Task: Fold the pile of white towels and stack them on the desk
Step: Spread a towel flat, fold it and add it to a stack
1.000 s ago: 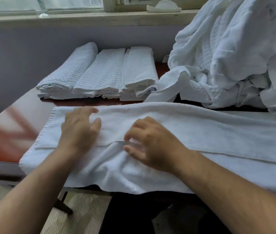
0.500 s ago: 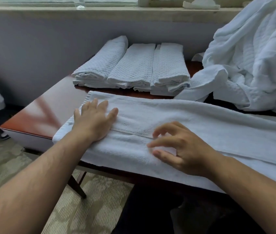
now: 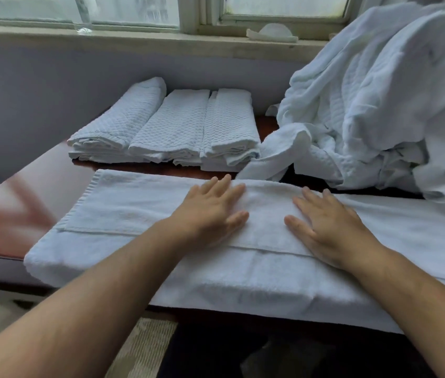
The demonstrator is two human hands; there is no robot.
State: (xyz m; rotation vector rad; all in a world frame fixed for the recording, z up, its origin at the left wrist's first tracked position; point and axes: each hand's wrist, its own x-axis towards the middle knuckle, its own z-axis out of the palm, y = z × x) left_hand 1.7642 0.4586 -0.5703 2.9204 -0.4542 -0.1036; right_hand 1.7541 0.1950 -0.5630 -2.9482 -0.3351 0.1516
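A long white towel [image 3: 123,208], folded lengthwise, lies across the front of the red-brown desk [image 3: 11,208], its near edge hanging over the desk's front. My left hand [image 3: 210,211] rests flat on its middle, fingers straight and spread. My right hand [image 3: 327,227] lies flat beside it, a little to the right, fingers also straight. Behind the towel, three folded waffle-weave towels [image 3: 166,129] sit side by side near the wall. A big heap of unfolded white towels [image 3: 379,105] rises at the back right.
A grey wall and a window sill [image 3: 134,42] run behind the desk; a small white object [image 3: 273,34] sits on the sill. Bare desk surface shows at the left. Carpet [image 3: 145,347] lies below the desk's front edge.
Both hands moved up and toward the towel's middle. The right hand, earlier with curled fingers at the fold's edge, now lies flat; the left slid right from the towel's left part.
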